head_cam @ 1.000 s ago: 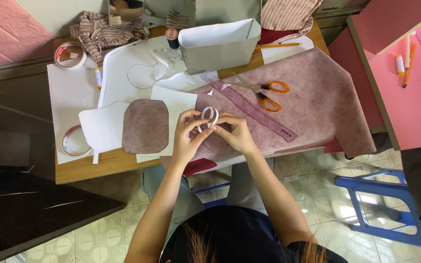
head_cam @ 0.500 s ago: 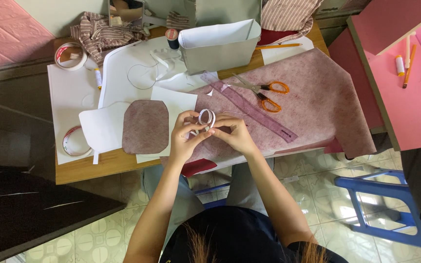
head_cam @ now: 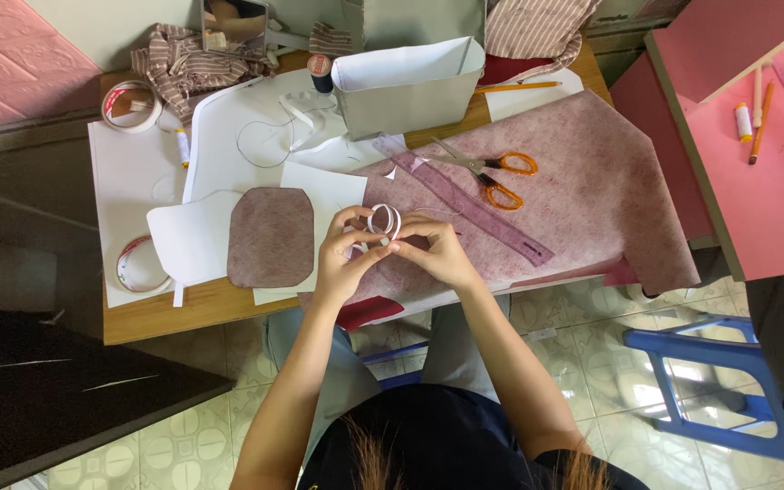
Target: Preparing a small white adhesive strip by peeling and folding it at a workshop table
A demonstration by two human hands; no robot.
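Observation:
A small white tape roll (head_cam: 384, 220) is pinched between both hands above the table's front edge. My left hand (head_cam: 344, 257) curls around its left side, fingers closed on it. My right hand (head_cam: 438, 251) grips its right side with thumb and fingers. Under the hands lies a large pinkish patterned fabric sheet (head_cam: 592, 181). A rounded fabric piece (head_cam: 271, 235) rests on white paper just left of my left hand.
Orange-handled scissors (head_cam: 494, 174) and a purple ruler (head_cam: 465, 200) lie on the fabric beyond the hands. A grey open box (head_cam: 407, 91), thread spool (head_cam: 320, 69) and two tape rolls (head_cam: 132, 103) sit farther back and left. A blue stool (head_cam: 719, 381) stands at right.
The white tape roll has shifted slightly left and down between the fingers, which have closed in tighter. Arms stay in place.

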